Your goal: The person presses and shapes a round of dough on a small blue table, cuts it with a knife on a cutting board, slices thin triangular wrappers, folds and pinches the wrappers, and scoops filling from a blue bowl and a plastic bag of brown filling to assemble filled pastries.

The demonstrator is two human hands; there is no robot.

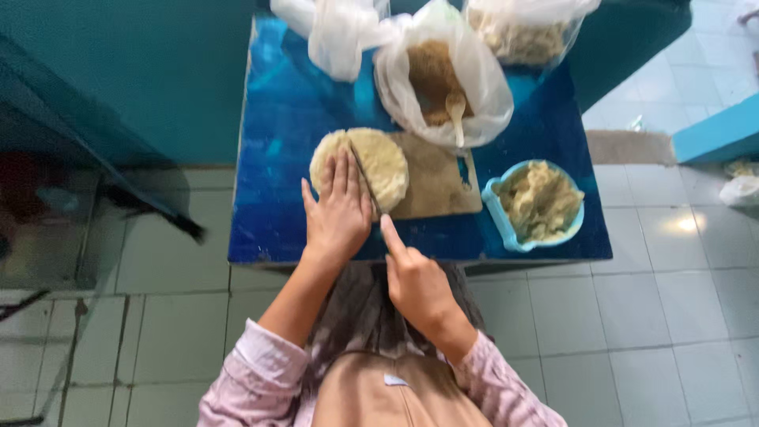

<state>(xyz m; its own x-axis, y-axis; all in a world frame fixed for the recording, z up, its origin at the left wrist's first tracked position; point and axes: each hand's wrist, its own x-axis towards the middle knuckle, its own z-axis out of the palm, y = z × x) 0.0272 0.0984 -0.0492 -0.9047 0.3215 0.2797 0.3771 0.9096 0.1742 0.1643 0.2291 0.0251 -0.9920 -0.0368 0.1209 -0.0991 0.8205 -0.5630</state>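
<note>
A round, pale, crumbly cake (pixel 381 160) lies on a wooden cutting board (pixel 436 186) on a blue table (pixel 273 158). My left hand (pixel 338 212) rests flat on the cake's left half, fingers spread. My right hand (pixel 415 283) grips a knife (pixel 366 183), index finger stretched along its back. The blade runs across the middle of the cake, which is split into two halves along the cut.
A clear bag (pixel 443 75) of brown crumbs with a wooden spoon (pixel 456 115) stands behind the board. Two more plastic bags (pixel 522 32) sit at the table's far edge. A light blue bowl (pixel 494 207) of pale pulp is at right. Tiled floor surrounds the table.
</note>
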